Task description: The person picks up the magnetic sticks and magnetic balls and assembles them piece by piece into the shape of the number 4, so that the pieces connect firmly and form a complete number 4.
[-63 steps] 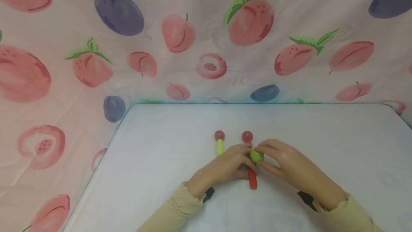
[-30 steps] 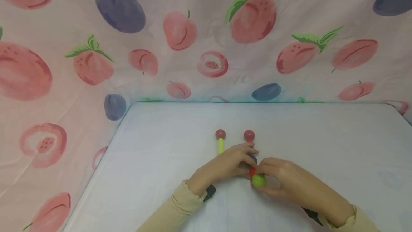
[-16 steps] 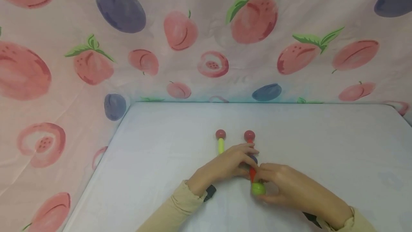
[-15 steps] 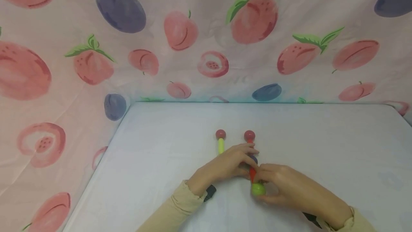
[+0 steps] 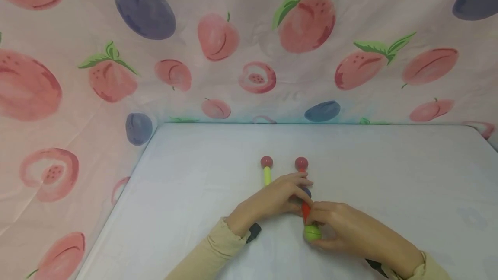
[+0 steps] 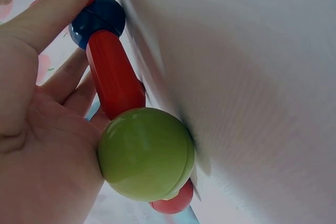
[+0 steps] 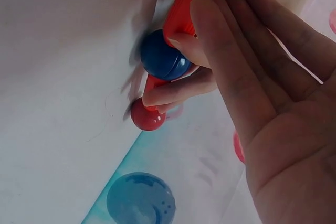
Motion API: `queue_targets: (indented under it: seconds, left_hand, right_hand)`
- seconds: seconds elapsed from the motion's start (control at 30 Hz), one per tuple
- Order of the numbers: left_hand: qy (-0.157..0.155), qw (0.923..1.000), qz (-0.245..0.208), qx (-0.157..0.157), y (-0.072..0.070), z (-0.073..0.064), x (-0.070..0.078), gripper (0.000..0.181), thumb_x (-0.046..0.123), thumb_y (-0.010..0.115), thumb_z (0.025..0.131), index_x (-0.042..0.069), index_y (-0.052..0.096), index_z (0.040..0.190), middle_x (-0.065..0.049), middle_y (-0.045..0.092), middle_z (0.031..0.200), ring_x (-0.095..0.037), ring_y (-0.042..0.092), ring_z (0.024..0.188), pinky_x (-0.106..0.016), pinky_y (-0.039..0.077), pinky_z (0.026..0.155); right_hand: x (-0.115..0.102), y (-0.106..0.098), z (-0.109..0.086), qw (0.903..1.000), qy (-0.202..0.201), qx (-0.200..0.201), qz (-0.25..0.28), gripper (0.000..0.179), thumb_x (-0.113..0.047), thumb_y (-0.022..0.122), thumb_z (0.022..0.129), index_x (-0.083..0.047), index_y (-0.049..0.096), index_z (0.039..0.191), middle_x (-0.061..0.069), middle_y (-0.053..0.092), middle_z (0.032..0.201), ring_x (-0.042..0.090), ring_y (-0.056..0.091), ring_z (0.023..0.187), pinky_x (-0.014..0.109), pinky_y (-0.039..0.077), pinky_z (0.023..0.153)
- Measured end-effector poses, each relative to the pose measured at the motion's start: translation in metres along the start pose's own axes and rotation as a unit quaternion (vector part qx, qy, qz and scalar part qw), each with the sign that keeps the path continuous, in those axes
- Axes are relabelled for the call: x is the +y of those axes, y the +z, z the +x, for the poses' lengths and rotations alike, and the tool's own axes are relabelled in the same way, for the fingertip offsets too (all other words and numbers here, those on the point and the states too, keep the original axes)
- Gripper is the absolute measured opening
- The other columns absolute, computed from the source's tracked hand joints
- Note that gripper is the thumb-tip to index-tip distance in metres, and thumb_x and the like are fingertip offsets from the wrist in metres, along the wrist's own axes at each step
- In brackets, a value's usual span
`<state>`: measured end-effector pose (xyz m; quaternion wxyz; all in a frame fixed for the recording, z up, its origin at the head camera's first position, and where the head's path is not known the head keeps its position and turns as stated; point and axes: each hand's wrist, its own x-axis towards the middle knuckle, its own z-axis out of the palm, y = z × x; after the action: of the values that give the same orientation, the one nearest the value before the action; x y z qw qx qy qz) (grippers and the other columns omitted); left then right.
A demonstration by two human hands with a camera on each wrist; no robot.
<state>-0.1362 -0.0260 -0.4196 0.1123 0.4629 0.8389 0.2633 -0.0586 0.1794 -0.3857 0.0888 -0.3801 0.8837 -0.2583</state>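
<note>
A chain of red sticks and balls lies on the table: a red ball (image 5: 301, 163) at the far end, a red stick, a blue ball (image 7: 165, 55), another red stick (image 6: 114, 72), and a green ball (image 5: 312, 233) at the near end. My left hand (image 5: 278, 195) grips the chain around the blue ball, its fingertips on the red sticks. With thumb and fingers, my right hand (image 5: 346, 228) pinches the green ball at the near stick's end. Left of it lies a yellow-green stick (image 5: 267, 176) with a red ball (image 5: 266, 162); my left hand hides its lower part.
A white-covered table (image 5: 194, 163) carries everything. Fruit-print cloth (image 5: 253, 46) rises behind it and along the left side. In the left wrist view, a green ball (image 6: 147, 153) sits close to my left palm, overlapping the red stick.
My right hand has carried the green ball from beside the blue ball down to the near end of the red stick. The left hand has stayed almost still, holding the chain.
</note>
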Motion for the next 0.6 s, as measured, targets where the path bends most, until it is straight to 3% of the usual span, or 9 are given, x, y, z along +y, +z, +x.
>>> queue_targets:
  seconds: [0.6]
  left_hand:
    - [-0.006, 1.0000, 0.002, -0.002, 0.0001, -0.0002, 0.0003, 0.027, 0.019, 0.079, 0.085, 0.023, 0.077, 0.112, 0.001, 0.054, 0.146, -0.016, 0.032, 0.147, -0.031, 0.026, 0.120]
  right_hand:
    - [-0.0002, 0.0027, 0.0002, 0.9996, -0.012, 0.007, -0.023, 0.020, -0.024, 0.081, 0.082, -0.020, 0.070, 0.099, -0.016, 0.061, 0.099, -0.002, 0.059, 0.089, 0.022, 0.056, 0.077]
